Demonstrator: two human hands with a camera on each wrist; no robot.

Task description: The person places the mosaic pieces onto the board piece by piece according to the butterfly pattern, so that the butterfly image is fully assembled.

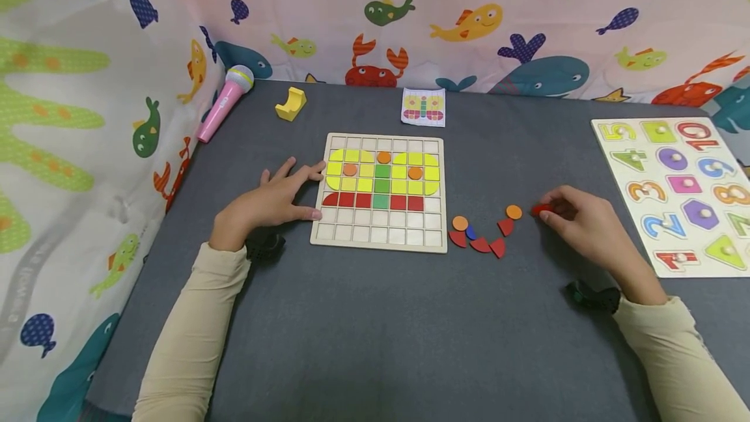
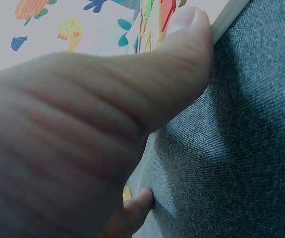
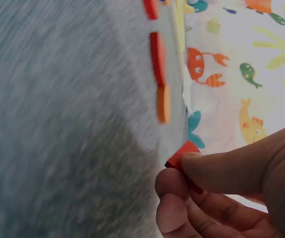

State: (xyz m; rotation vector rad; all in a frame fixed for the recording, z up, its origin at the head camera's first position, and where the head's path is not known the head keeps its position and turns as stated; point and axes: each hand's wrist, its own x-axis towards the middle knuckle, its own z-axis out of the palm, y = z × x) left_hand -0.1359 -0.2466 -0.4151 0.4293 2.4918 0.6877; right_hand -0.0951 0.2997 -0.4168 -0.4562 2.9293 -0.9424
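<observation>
A wooden grid board [image 1: 381, 226] lies flat on the table, filled in part with yellow, orange, green and red tiles. My left hand [image 1: 263, 204] rests at the board's left edge, fingers spread, with thumb and index fingertips touching it. In the left wrist view the thumb [image 2: 177, 69] lies against the board's side. Off the board's right side, my right hand [image 1: 588, 226] pinches a red tile [image 3: 186, 152] between thumb and fingers. Loose red quarter-round tiles [image 1: 480, 245], orange round tiles [image 1: 513, 212] and a blue tile [image 1: 471, 232] lie between hand and board.
A small pattern card [image 1: 423, 116] lies behind the board. Toward the back left are a yellow block [image 1: 291, 104] and a pink toy microphone [image 1: 225, 103]. A number puzzle board [image 1: 635, 168] sits at the right. Sea-animal fabric [image 1: 328, 12] hangs along the back and left.
</observation>
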